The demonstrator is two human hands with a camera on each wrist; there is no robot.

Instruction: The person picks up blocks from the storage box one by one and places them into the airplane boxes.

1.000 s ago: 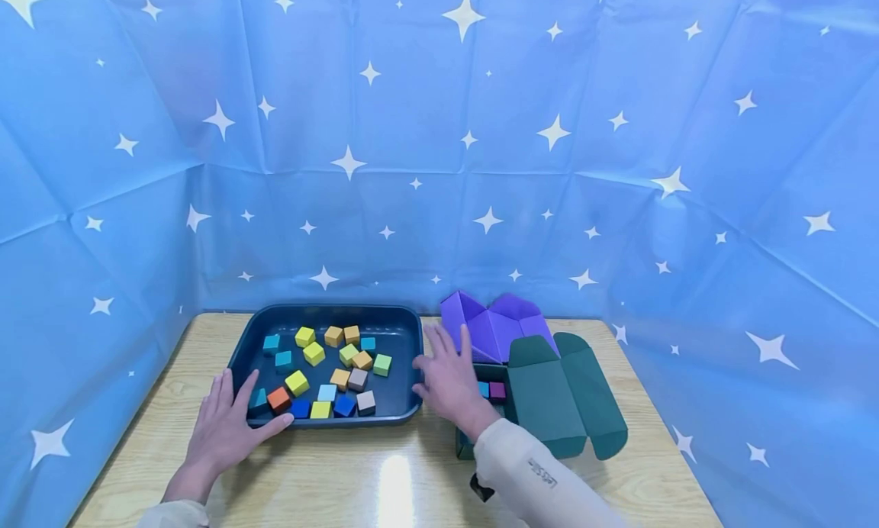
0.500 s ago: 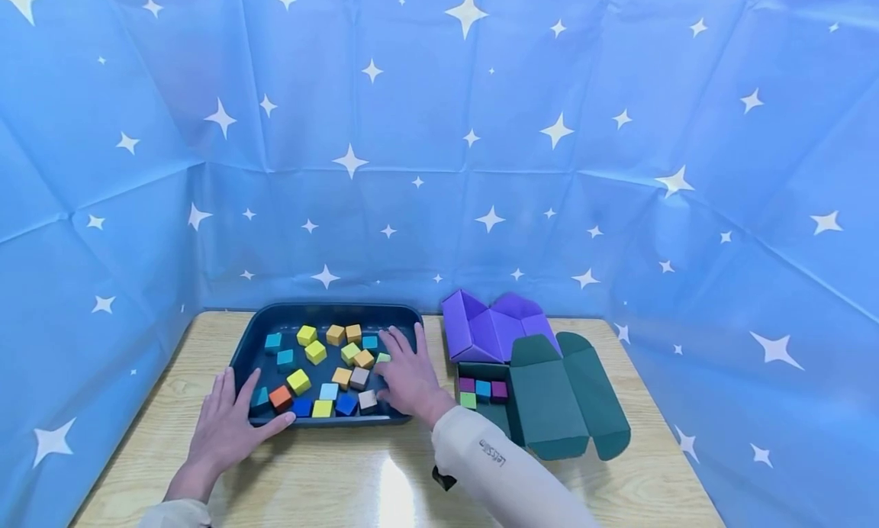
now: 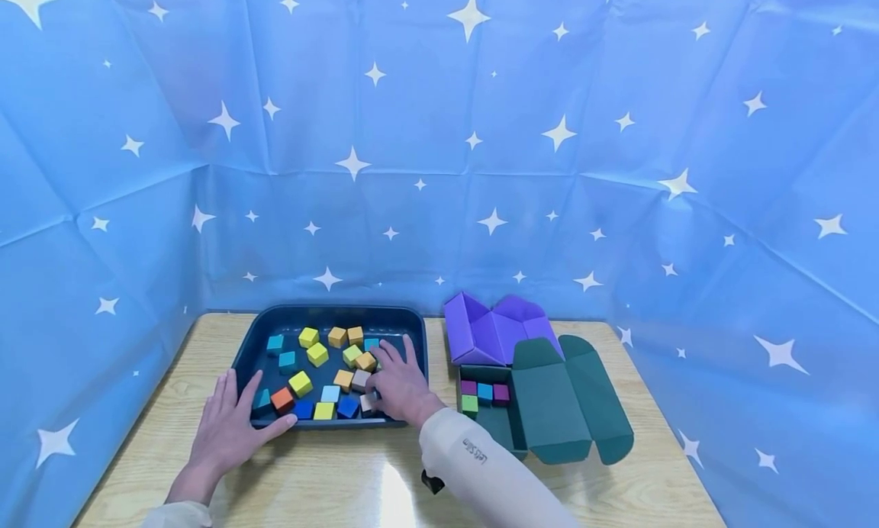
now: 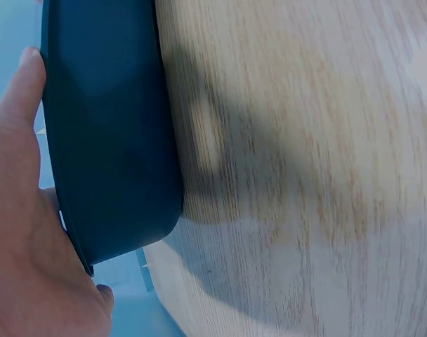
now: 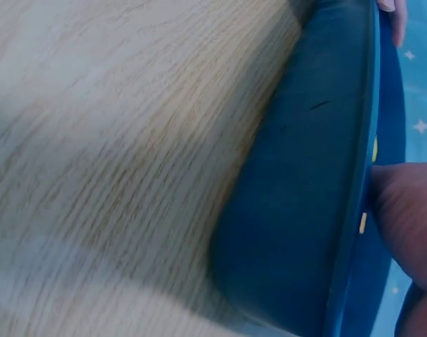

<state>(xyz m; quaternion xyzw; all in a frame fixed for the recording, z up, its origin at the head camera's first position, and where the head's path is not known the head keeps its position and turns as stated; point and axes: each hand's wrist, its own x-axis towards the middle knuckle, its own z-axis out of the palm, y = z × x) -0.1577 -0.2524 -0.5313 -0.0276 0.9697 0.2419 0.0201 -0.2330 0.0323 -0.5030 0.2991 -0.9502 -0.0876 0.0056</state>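
Right hand (image 3: 400, 387) in tray (image 3: 371, 317): grip hidden, can't tell.
Left hand (image 3: 230, 427) spread at tray edge; crowded blocks (image 3: 343, 380) could scatter if right hand brushes them.

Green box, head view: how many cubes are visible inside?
4. Along the far end, left to right: magenta cube, blue cube, second magenta cube; a green cube is in front of the first. The right sleeve covers part of the green box, so others may be hidden.

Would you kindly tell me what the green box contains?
In the green box I see two purple cubes, a blue cube and a light green cube; the right sleeve hides its near-left corner.
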